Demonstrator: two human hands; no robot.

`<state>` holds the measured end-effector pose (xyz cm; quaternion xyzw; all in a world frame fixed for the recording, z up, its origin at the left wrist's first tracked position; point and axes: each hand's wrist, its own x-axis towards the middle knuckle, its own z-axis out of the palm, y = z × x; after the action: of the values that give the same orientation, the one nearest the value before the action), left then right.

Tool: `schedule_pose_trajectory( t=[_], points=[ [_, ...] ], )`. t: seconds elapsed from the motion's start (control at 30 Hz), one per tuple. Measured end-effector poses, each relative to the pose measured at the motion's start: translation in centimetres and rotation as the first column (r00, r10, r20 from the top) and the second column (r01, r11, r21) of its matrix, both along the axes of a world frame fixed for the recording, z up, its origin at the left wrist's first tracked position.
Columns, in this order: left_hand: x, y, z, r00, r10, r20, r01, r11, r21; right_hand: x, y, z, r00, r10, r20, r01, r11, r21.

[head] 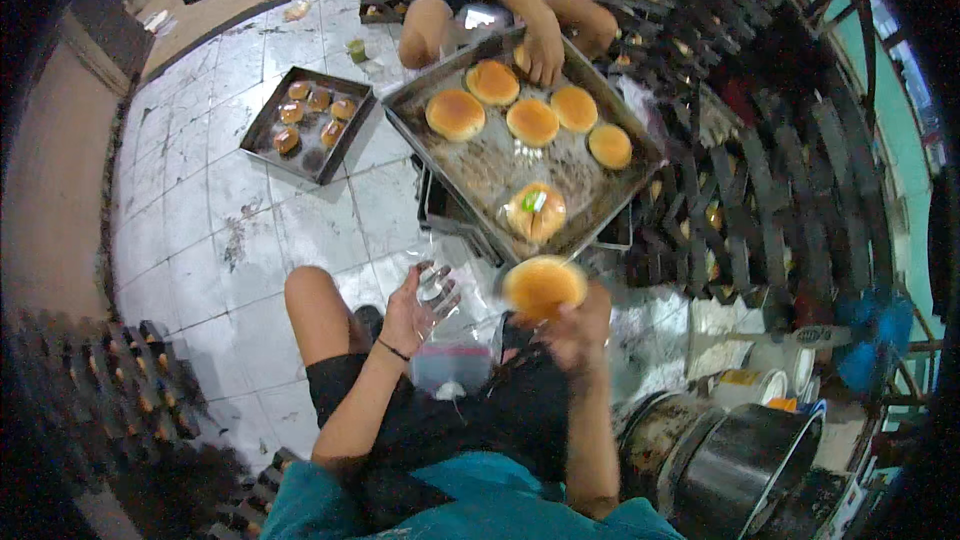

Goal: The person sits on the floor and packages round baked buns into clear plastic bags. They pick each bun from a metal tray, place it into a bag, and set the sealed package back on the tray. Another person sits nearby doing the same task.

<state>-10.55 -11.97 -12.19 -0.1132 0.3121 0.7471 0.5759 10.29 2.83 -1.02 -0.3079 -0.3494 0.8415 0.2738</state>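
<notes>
My right hand [566, 334] grips a round golden-brown bun [544, 287], blurred by motion, in front of the near corner of a large metal baking tray [480, 176]. At my left hand [409, 315] is a clear plastic bag [469, 281]; the fingers show through the film and hold it spread. Inside the tray lies a bun in clear wrapping with a green mark [536, 211]. Several unwrapped buns [532, 122] sit toward its far side. Between my thighs there is a translucent plastic item with a reddish band [450, 367].
Across the tray, another person's hand [541, 52] touches a bun. A smaller tray [322, 172] of wrapped buns rests on the tiled floor [187, 225]. Stacked dark trays [750, 195] rise at right, above large metal pots [739, 465]. A green cup [356, 51] stands beyond.
</notes>
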Motion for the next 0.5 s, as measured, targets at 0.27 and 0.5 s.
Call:
schedule_pose_trajectory(
  t=[0.27, 0.5],
  points=[
    [0.4, -0.1, 5.8, 0.990, 0.116, -0.081, -0.116, 0.993, 0.001, 2.1, -11.3, -4.0, 0.930, -0.072, 0.360, -0.329, 0.271, 0.905],
    [3.7, 0.6, 8.0, 0.967, -0.076, -0.244, 0.107, 0.987, 0.116, -0.4, -9.2, -3.1, 0.947, -0.154, 0.281, -0.265, 0.121, 0.957]
  ],
)
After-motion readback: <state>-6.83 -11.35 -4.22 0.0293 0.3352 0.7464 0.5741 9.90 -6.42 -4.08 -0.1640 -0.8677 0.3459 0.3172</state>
